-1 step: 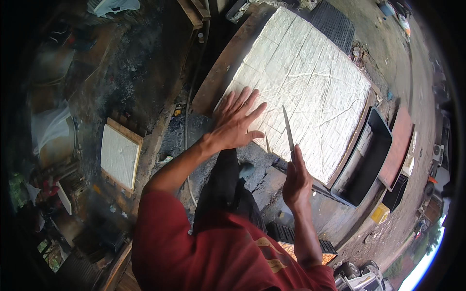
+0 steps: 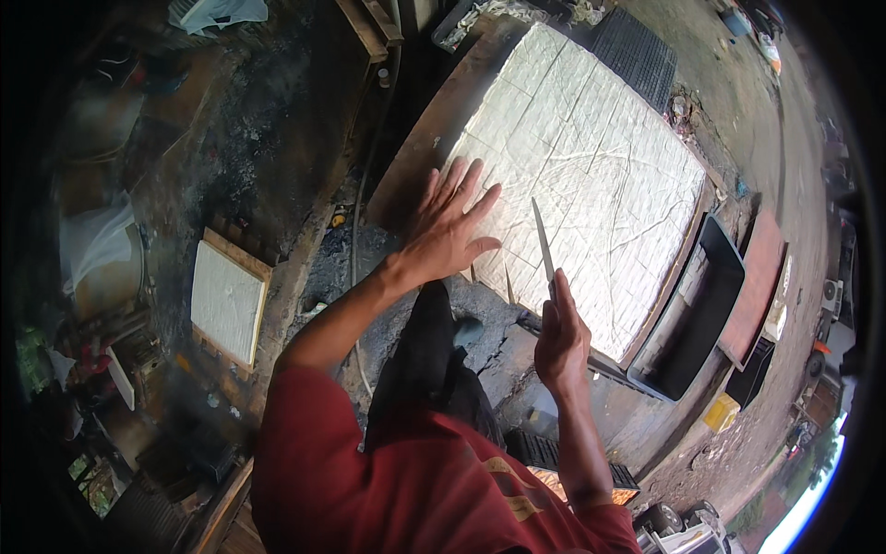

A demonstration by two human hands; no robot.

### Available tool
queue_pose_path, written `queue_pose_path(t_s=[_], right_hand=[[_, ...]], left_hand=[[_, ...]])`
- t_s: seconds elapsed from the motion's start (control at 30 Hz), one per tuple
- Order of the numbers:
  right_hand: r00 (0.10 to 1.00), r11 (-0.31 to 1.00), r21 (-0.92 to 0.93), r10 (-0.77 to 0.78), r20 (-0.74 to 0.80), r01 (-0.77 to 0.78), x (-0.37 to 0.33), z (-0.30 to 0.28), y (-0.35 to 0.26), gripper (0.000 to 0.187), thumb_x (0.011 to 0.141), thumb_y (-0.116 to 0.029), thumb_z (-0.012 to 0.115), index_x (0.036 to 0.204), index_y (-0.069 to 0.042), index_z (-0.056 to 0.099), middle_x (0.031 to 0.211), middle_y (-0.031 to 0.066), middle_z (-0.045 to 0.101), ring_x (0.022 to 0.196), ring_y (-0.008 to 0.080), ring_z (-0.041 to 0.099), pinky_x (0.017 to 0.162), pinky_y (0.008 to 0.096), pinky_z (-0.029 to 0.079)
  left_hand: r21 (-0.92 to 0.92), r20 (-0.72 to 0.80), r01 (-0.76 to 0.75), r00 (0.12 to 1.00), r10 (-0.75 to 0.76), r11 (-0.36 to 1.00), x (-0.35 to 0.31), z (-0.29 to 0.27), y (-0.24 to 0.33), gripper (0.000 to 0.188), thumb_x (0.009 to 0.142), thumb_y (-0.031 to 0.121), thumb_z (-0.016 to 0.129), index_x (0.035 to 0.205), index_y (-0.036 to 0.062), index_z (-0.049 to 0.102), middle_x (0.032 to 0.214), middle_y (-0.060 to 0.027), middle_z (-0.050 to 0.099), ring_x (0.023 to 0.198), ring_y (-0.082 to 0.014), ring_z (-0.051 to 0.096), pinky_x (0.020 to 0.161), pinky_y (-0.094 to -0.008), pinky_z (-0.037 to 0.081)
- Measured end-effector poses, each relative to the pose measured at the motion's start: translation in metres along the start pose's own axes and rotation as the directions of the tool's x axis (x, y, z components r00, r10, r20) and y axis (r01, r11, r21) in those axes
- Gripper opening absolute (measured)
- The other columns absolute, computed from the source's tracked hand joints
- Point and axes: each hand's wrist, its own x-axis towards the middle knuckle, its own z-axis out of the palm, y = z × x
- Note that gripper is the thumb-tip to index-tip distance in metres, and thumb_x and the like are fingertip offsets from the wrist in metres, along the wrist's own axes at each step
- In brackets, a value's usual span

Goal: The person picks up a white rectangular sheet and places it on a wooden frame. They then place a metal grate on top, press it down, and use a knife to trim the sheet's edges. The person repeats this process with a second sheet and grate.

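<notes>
A large white slab, creased on top and scored into rectangles, lies on a brown board. My left hand has its fingers spread at the slab's near left edge, palm down; whether the palm presses on it I cannot tell. My right hand is closed round the handle of a knife. Its narrow blade points away from me over the near part of the slab, and the fingers hide most of the handle. Near the slab's front edge, a thin wedge-shaped gap shows between pieces.
A black tub stands right of the slab, with a reddish board beyond it. Behind is a dark ridged crate. A smaller white slab on a wooden frame sits at left. My legs are below the slab's front edge.
The slab sits slightly lower in the picture. Relative to it, my left hand has shifted a little to the left, and the knife tip a little farther away and left.
</notes>
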Motion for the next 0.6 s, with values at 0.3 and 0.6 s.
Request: queue_pose_path(t_s=[0.3, 0.6], right_hand=[[0.985, 0.978, -0.118, -0.167, 0.039, 0.170, 0.179, 0.071, -0.024, 0.053, 0.103, -0.004, 0.058, 0.155, -0.014, 0.048, 0.105, 0.0256, 0.073, 0.087, 0.0417, 0.074, 0.070, 0.0455, 0.058], [0.985, 0.985, -0.135, -0.082, 0.149, 0.103, 0.116, 0.048, -0.004, 0.064, 0.102, -0.006, 0.058, 0.161, -0.018, 0.037, 0.085, 0.0211, 0.066, 0.068, 0.0422, 0.066, 0.058, 0.0518, 0.052]], left_hand=[[-0.055, 0.108, 0.083, 0.991, -0.077, 0.995, 0.079, -0.024, -0.082, 0.079, 0.098, 0.050, 0.066, 0.158, 0.0040, 0.042, 0.166, -0.0210, 0.035, 0.159, -0.0437, 0.017, 0.124, -0.0673, 0.012], [0.035, 0.070, 0.080, 0.994, -0.082, 0.996, 0.075, -0.030, -0.071, 0.064, 0.102, 0.041, 0.063, 0.152, 0.0026, 0.050, 0.168, -0.0186, 0.031, 0.159, -0.0440, 0.017, 0.123, -0.0677, 0.015]])
